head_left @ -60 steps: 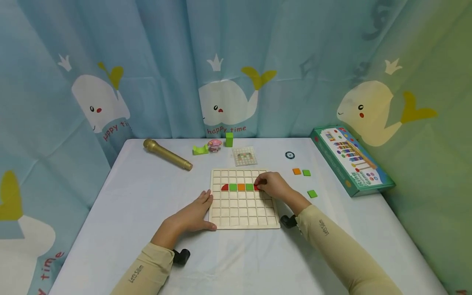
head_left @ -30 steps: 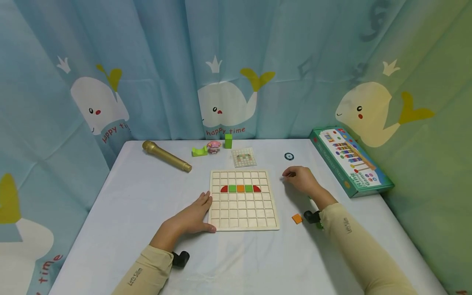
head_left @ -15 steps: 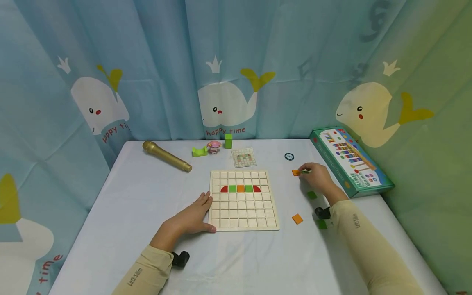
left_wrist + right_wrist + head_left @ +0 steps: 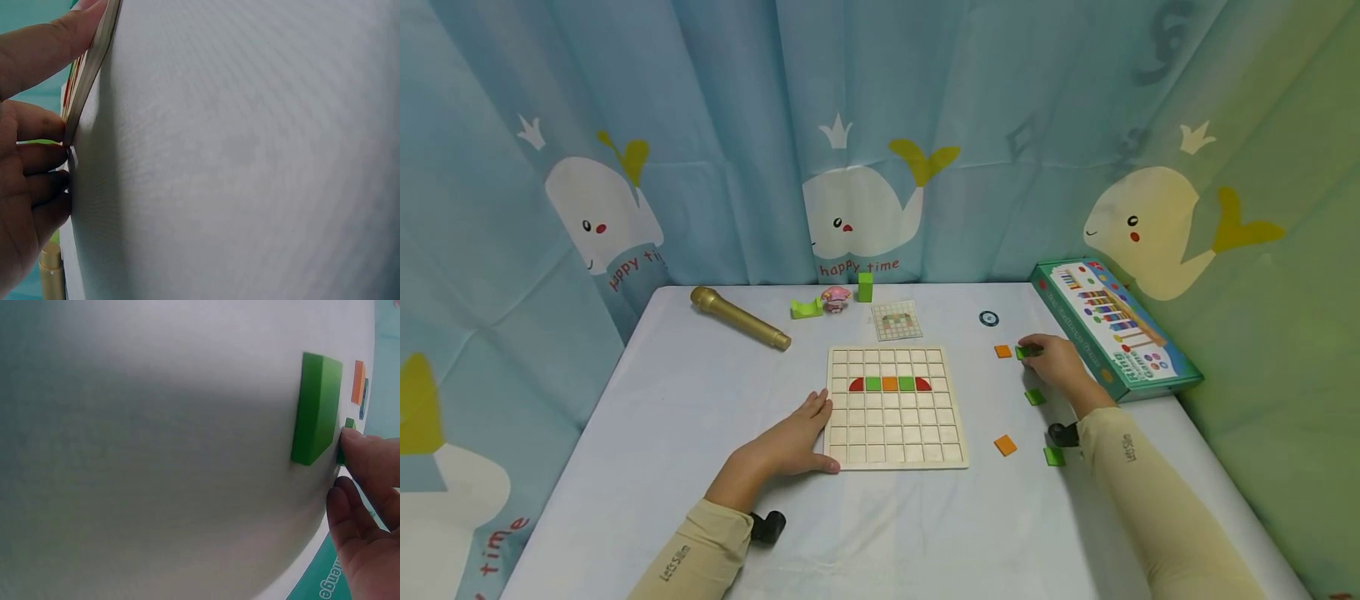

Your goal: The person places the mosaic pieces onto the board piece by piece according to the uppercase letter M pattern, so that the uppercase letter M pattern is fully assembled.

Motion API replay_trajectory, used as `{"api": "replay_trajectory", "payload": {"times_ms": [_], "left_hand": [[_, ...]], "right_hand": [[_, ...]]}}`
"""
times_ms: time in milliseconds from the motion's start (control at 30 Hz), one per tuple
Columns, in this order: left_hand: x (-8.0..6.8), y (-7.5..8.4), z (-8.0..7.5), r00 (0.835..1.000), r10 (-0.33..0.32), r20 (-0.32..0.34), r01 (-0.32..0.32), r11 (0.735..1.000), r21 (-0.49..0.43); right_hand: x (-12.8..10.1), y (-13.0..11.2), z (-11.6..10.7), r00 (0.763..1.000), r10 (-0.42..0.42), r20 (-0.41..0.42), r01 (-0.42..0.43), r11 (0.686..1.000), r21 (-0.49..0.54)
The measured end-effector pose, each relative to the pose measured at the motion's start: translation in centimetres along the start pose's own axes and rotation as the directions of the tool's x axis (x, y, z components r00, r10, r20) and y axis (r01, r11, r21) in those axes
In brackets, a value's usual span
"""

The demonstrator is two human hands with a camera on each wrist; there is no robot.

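Whale curtain [image 4: 850, 208] reads "happy time".

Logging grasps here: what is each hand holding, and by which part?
Right hand pinches a green tile at its edge. Left hand holds nothing; it rests against the board's left edge.

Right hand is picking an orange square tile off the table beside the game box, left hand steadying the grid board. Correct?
Not quite: the right hand pinches a green square tile, not an orange one; the orange tile lies apart, untouched. The head view shows it. Left hand does steady the grid board.
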State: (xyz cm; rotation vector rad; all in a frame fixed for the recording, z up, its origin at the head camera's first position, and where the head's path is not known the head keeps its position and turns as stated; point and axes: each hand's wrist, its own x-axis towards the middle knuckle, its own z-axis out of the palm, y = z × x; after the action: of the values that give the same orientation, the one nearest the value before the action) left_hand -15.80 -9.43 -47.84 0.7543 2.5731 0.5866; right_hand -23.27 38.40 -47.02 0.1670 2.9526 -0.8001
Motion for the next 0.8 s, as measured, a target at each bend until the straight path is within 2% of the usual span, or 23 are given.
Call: {"api": "replay_trajectory", "payload": {"times_ms": [500,800], "left_hand": [[0.1,0.1,0.0,1.000,-0.003,0.005,0.003,1.000,0.007],[0.0,0.0,0.0,1.000,0.002,0.004,-0.002,1.000,0.005]], "right_hand": [[0.1,0.1,-0.3,1.000,-0.014,-0.002,0.014,0.999,0.044],[-0.5,-2.0,0.4,0.999,-0.043,-0.033,0.046,0.994,0.097]]}}
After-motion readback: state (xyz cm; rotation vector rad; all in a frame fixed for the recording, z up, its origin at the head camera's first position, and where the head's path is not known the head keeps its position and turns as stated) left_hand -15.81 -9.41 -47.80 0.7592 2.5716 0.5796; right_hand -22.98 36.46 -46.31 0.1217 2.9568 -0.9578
